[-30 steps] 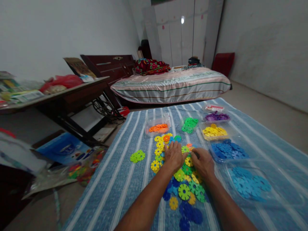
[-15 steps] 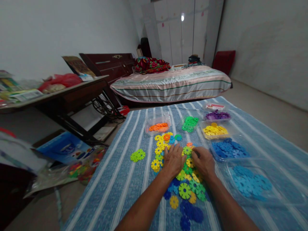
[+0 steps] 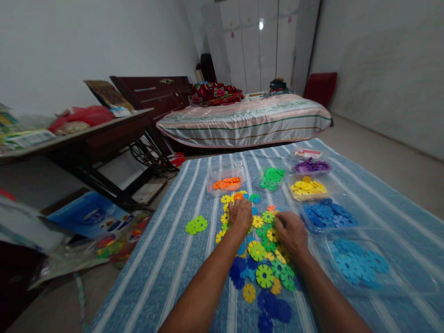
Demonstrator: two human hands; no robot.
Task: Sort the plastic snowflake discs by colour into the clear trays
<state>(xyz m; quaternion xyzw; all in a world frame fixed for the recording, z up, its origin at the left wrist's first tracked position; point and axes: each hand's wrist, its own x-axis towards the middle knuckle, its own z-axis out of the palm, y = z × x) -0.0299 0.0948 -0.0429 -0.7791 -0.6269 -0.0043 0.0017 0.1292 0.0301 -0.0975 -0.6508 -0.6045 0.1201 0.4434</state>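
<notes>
A loose pile of plastic snowflake discs in yellow, green, blue and orange lies on the striped cloth, with a lime disc [image 3: 265,276] near its front. My left hand [image 3: 241,216] is over the pile's far left part, among yellow discs [image 3: 225,199]. Its fingers are bent down together, and their tips and anything in them are hidden. My right hand [image 3: 293,235] rests at the pile's right edge, beside a green disc [image 3: 268,217]. Its fingers are curled in with the thumb close to them; whether they pinch a disc is hidden.
Clear plastic boxes hold sorted discs: orange [image 3: 227,183], green [image 3: 272,178], purple [image 3: 312,165], yellow [image 3: 308,187], dark blue [image 3: 329,215] and light blue [image 3: 359,263]. Several lime discs [image 3: 196,225] lie apart on the left. Dark blue discs [image 3: 274,307] lie nearest me. A bed [image 3: 243,125] stands beyond.
My left hand has moved left and away from me, uncovering yellow and green discs mid-pile; its fingers are more bent. My right hand has stayed nearly in place.
</notes>
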